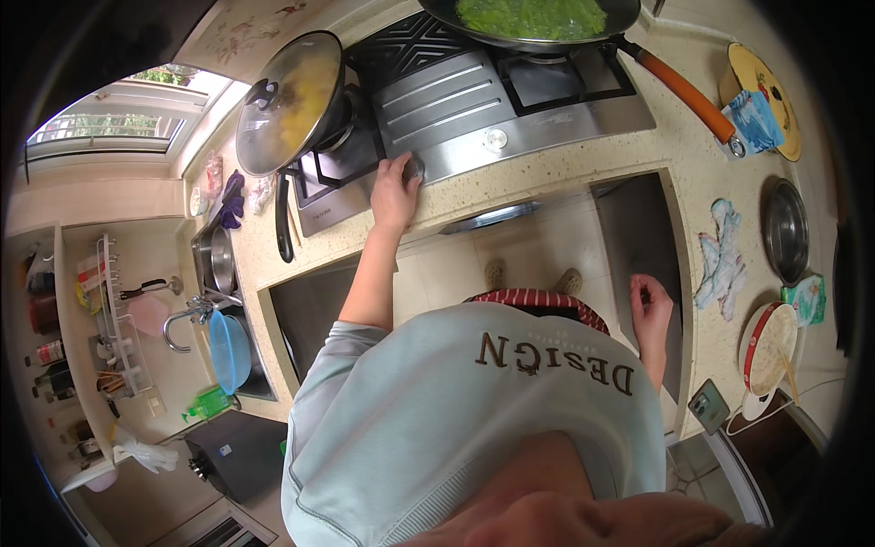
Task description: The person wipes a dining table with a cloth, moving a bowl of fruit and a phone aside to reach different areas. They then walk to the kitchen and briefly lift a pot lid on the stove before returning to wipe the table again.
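Note:
My left hand [395, 193] grips the left control knob [413, 169] on the front of the steel gas hob [451, 102]. On the left burner sits a black pan [283, 219] under a glass lid [290, 102], with yellow food showing through. A frying pan with an orange handle [687, 96] stands on the right burner, holding green vegetables [533, 17] in liquid. The right control knob [495, 139] is untouched. Low at my right side, by the counter's edge, my right hand [651, 308] hangs with curled fingers and nothing visible in it.
A sink with a blue basin [229, 352] and tap [184, 321] is at left. Along the right counter [690, 225] lie a crumpled cloth [721, 260], a metal pan [785, 232], a red-rimmed bowl [769, 349] with chopsticks, and a phone [709, 407] near the edge.

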Tool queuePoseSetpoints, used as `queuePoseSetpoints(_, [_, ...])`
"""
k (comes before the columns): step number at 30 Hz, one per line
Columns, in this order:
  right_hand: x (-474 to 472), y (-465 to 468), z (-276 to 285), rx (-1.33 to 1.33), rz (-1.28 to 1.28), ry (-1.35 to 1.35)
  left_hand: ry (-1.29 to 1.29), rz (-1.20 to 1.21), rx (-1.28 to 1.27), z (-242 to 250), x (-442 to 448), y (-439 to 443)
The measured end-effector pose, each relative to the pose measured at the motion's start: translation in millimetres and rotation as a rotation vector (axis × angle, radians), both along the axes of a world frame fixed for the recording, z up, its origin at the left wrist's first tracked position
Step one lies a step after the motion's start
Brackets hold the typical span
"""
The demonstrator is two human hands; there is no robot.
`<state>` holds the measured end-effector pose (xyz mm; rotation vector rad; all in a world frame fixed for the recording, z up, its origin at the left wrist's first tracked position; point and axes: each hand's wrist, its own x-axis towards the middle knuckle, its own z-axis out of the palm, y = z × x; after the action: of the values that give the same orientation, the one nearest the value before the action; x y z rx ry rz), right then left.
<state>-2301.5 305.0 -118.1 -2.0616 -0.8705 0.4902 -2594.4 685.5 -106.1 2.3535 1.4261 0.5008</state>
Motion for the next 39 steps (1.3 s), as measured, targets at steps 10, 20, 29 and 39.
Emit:
queuePoseSetpoints(10, [5.6,-3.6,-9.7,0.015,0.009,-0.005,0.029,0.007,-0.015,2.8,1.9,1.2])
queuePoseSetpoints(20, [5.2,-2.9,-8.4,-0.005,-0.012,0.02,-0.058,0.003,0.007,2.5,5.1,-0.8])
queuePoseSetpoints(29, [0.7,-3.4,-8.9,0.015,-0.021,0.014,-0.042,0.133,0.108,-0.2,5.1,2.7])
queuePoseSetpoints(39, [-7.7,-12.6,-21.0,0.039,-0.052,0.016,-0.033,0.046,0.185,-6.8,0.9,9.9])
